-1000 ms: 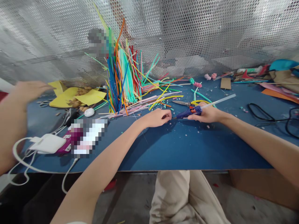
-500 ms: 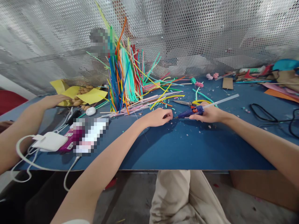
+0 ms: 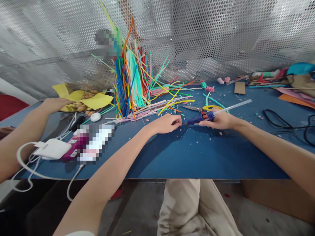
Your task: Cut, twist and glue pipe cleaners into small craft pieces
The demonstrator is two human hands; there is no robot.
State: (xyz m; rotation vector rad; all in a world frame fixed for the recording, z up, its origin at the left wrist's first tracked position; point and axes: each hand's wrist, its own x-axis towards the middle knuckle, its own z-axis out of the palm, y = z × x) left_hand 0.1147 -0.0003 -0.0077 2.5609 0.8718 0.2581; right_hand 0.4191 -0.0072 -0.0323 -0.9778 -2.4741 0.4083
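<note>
Near the middle of the blue table point(image 3: 177, 157), my left hand point(image 3: 168, 123) is closed, its fingertips pinched on something too small to make out. My right hand point(image 3: 220, 119) grips a blue glue gun point(image 3: 200, 118) with a clear glue stick point(image 3: 237, 105) sticking out of its back. The gun's nozzle points left and is close beside my left fingertips. Scissors point(image 3: 193, 108) with yellow and orange handles lie just behind the gun, the handles partly hidden by my right hand.
Bundled colourful pipe cleaners point(image 3: 133, 82) stand behind my left hand. A power strip point(image 3: 76, 147), white charger point(image 3: 55, 149) and cables lie left. Another person's hand point(image 3: 55, 105) rests by yellow paper point(image 3: 98, 101). A black cable point(image 3: 278, 121) lies right.
The other person's hand at the left has shifted very slightly. My hands and the glue gun hold almost the same position.
</note>
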